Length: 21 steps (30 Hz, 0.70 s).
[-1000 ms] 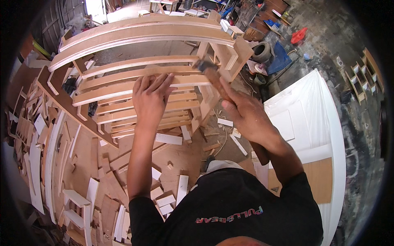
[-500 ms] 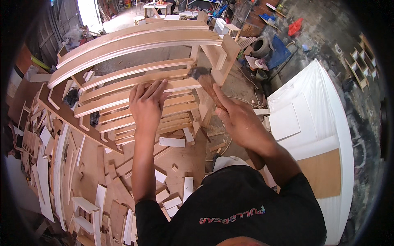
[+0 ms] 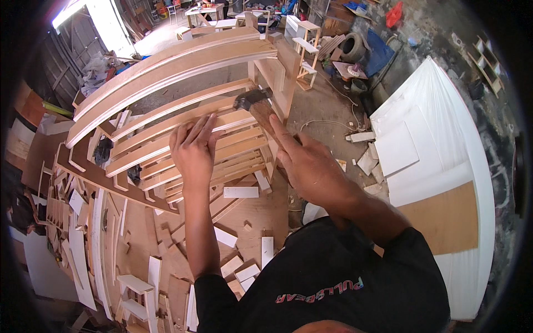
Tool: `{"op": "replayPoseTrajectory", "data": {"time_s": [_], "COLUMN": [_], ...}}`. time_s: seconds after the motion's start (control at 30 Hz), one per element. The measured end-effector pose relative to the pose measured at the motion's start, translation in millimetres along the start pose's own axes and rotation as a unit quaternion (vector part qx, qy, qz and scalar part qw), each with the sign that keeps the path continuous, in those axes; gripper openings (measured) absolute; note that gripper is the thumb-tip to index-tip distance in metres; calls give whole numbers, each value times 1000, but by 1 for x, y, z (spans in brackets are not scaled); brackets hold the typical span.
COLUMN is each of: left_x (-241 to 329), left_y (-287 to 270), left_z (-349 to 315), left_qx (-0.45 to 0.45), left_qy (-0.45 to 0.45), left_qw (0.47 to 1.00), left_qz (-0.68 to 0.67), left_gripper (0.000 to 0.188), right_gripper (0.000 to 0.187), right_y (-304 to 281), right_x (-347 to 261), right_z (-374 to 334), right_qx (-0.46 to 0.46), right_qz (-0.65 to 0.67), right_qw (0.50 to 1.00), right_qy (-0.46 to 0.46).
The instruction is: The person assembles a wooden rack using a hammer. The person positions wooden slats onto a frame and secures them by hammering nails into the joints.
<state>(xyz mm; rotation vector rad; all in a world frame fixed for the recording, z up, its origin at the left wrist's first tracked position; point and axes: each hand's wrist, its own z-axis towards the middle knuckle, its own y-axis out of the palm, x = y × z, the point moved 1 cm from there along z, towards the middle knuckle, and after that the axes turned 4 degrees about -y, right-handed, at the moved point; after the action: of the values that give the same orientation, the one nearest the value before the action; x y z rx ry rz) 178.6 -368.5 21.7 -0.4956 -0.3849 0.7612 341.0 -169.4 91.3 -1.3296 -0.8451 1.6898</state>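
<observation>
1. Head view: the right hand [image 3: 315, 173] grips the hammer [image 3: 261, 112], its fingers clamped round the wooden handle and the index finger stretched along it.
2. The hammer's dark head lies past those fingertips, up and to their left, above the frame [image 3: 172, 72]. I cannot tell whether it touches the wood.
3. The left hand [image 3: 192, 149] lies palm down over a slat [image 3: 139, 157], its fingers extended and close together, the thumb out to their right. I cannot tell whether they pinch anything.
4. The frame spreads on both sides of the left fingers, with its long upper boards beyond them and more slats on their near side.
5. Below the left fingers lies a white offcut [image 3: 241, 192].
6. Well right of the right fingers stands a white panel [image 3: 455, 286] with a brown board [image 3: 444, 219].
7. Far beyond the right fingers is a tyre [image 3: 351, 49].
</observation>
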Motion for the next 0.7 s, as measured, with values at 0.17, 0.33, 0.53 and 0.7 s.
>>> {"op": "replayPoseTrajectory", "data": {"time_s": [0.17,0.33,0.53,0.7], "left_x": [1,6,5,2], "left_y": [1,1,6,-1], "left_z": [4,5,3,3], "left_qx": [-7,-18,-10,-12], "left_qy": [0,-13,2,2], "left_qw": [1000,1000,1000,1000], "left_qz": [9,6,2,8], "left_gripper": [39,40,40,38], "right_gripper": [69,68,67,68], "right_y": [1,10,4,3], "right_x": [2,6,7,11], "right_z": [1,-1,0,-4], "right_qx": [-32,-29,-8,2], "right_qz": [19,6,46,96], "right_qw": [998,999,998,995], "right_qy": [40,29,30,-31]}}
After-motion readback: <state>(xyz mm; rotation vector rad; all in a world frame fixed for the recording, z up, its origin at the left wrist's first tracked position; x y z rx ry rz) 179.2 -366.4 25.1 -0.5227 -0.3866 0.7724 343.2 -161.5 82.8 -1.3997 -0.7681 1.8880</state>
